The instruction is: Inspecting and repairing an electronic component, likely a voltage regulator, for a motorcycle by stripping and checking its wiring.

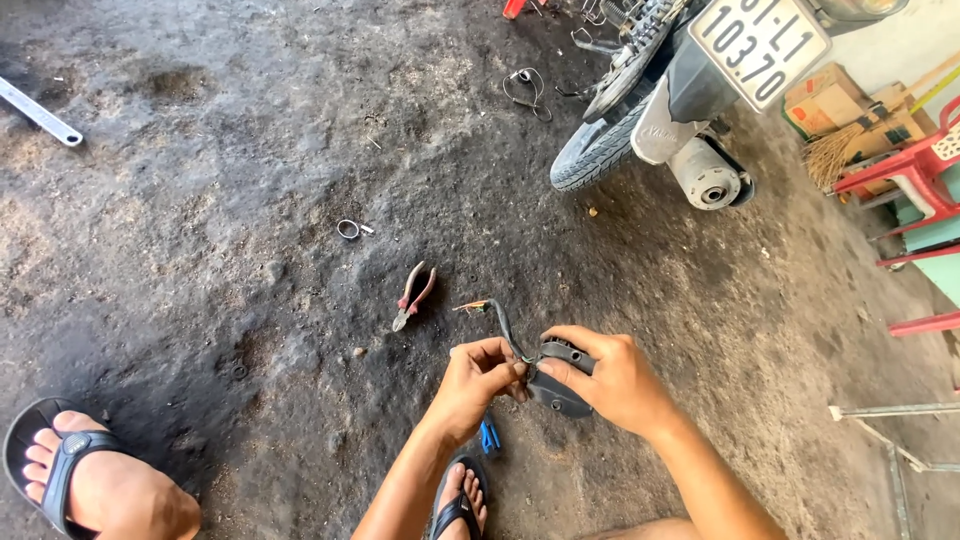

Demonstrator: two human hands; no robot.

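My right hand [612, 378] grips a small dark grey plastic part [560, 392] with a black cable [500, 322] coming out of it; the cable ends in frayed coloured wires. My left hand [477, 383] pinches the cable right where it meets the part. Both hands are held low over the dirty concrete floor [250, 150]. Red-handled pliers [412, 296] lie on the floor just up and left of my hands. A small blue object [490, 436] lies below my left hand, beside my sandalled foot [458, 505].
A motorcycle's rear wheel [600, 150], exhaust [708, 178] and licence plate [760, 40] stand at the upper right. Red plastic stools [915, 170] and cardboard boxes [840, 100] are at the right edge. A metal ring [348, 229], wire loop [528, 90], wrench [40, 112] and another sandalled foot [80, 480] lie around.
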